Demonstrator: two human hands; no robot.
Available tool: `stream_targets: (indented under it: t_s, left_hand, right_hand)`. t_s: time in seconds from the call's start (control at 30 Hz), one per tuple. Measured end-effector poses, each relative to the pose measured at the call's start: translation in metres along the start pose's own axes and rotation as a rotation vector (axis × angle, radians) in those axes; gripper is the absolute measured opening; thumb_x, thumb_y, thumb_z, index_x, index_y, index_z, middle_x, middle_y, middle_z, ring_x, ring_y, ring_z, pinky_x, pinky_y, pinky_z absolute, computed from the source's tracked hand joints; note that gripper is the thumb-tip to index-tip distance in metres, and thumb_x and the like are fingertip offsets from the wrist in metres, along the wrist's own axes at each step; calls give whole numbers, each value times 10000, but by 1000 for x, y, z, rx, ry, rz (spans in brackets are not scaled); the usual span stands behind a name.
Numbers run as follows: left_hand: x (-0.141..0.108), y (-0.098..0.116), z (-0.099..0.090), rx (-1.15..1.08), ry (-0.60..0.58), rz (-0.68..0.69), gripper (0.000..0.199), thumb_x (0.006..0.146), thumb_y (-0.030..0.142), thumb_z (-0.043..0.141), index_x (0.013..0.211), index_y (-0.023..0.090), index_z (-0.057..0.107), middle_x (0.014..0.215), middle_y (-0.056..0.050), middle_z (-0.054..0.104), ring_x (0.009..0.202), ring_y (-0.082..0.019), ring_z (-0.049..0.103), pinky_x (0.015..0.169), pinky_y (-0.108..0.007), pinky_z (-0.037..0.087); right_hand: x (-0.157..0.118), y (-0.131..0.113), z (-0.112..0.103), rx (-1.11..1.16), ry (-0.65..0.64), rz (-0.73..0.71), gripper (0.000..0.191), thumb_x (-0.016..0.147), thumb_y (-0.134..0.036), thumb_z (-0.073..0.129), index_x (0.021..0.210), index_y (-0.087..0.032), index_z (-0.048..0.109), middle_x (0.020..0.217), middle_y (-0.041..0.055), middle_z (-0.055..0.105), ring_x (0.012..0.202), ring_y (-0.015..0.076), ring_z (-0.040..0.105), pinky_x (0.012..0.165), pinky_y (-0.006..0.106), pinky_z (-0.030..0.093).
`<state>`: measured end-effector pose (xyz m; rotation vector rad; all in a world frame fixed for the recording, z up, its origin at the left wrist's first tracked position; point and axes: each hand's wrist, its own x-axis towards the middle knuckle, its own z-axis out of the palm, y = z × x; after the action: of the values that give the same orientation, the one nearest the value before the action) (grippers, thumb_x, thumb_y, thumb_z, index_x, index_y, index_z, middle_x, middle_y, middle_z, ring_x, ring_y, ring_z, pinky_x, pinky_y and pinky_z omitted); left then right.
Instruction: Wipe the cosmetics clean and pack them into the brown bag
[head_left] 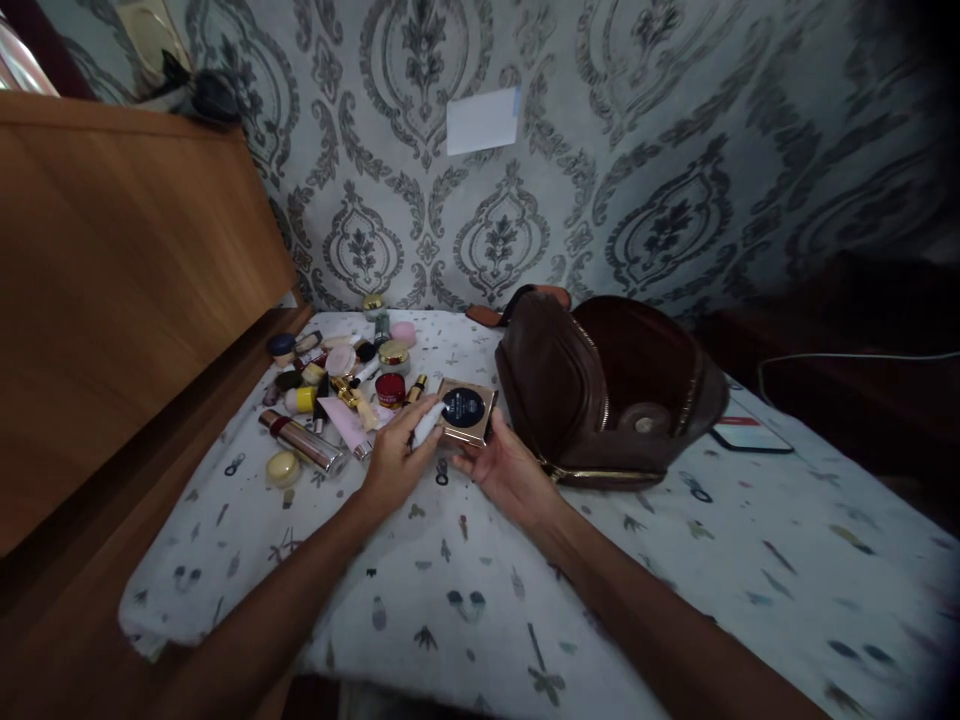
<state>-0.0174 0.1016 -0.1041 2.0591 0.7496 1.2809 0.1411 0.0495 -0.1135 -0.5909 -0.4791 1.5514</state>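
Note:
Over the middle of the cloth, my right hand (514, 470) grips a square gold compact (480, 428) with a round black label, its fingers under the right side. My left hand (397, 452) is closed around a small white tube (427, 424), its fingertips against the compact's left edge. Left of my hands lie a pink tube (345, 424), a dark red jar (390, 389), a rose-gold cylinder (304, 442) and a round cream-lidded jar (283, 467). Just right of the compact stands a brown handbag (551, 375), its zip undone and its mouth gaping.
Several more cosmetics crowd the back left, among them a gold-lidded jar (394, 353) and a yellow-banded bottle (301, 400). A phone (750, 434) lies right of the bag. A wooden cabinet (135, 260) borders the left; a patterned wall (495, 200) rises behind the printed cloth (450, 580).

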Motion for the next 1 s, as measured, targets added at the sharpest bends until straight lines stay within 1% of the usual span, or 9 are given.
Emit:
stream_targets:
  t_s: [0.07,0.23,0.37,0.47,0.57,0.63,0.77,0.9,1.0]
  left_hand:
    - [-2,1,1,8,-31,41,430,938,308,558,1348,181,579,1382,-134,608,1330,-252,521,1129,-447,399]
    - [-8,-5,5,30,-108,106,465,999,265,400,1459,221,450,1532,-113,449,1433,-219,383,1185,-444,317]
    - [-9,-8,7,74,-72,108,464,996,244,404,1457,200,431,1537,-138,433,1438,-220,371,1189,-434,301]
    - [-6,-6,4,68,23,70,425,980,253,450,1399,178,461,1472,-159,494,1393,-234,428,1171,-445,317]
    - [-1,-5,-1,-17,151,-23,347,955,279,512,1293,199,502,1364,-133,566,1310,-235,500,1115,-440,378]
    - [3,-4,-5,-66,183,-66,261,942,297,537,1187,211,560,1290,-108,603,1250,-234,539,1065,-419,420]
    - [10,-2,-13,-51,167,-80,192,927,304,551,1063,203,643,1171,-90,649,1152,-236,581,1010,-398,445]
    - [13,-1,-17,-28,128,-74,189,925,275,535,1028,191,669,1061,-82,666,1044,-227,609,960,-385,457]
    - [12,4,-17,-14,95,-27,171,925,263,538,995,192,677,1030,-74,646,1038,-221,596,952,-369,453]
  right_hand:
    - [1,0,0,8,-12,12,280,957,-459,550,1124,-273,675,1070,8,757,903,170,715,660,272,603]
    - [0,1,1,42,-30,35,320,896,-496,636,1119,-271,682,1061,8,762,896,167,719,818,325,614]
    - [-1,3,-1,46,-39,18,298,838,-432,729,1086,-275,678,1017,-39,764,859,150,718,778,313,625]
    - [-4,3,2,-15,-47,26,361,785,-432,777,1090,-268,671,1040,-18,757,885,169,720,759,311,615]
    - [-9,5,7,-113,-55,5,392,753,-400,804,1101,-287,664,1093,-6,738,892,181,716,744,320,595]
    - [-10,6,8,-183,-64,-31,388,745,-387,807,1098,-302,670,1110,-5,725,900,178,701,729,305,574]
    - [-9,8,5,-415,-49,-144,450,730,-404,811,1152,-304,693,1184,22,686,979,182,648,766,270,524]
    - [-7,6,3,-626,-34,-269,504,682,-374,840,1159,-272,708,1224,31,661,1094,207,594,978,328,445]
    - [-6,5,3,-694,4,-304,518,672,-385,837,1158,-271,700,1206,33,651,1097,216,574,999,355,427]
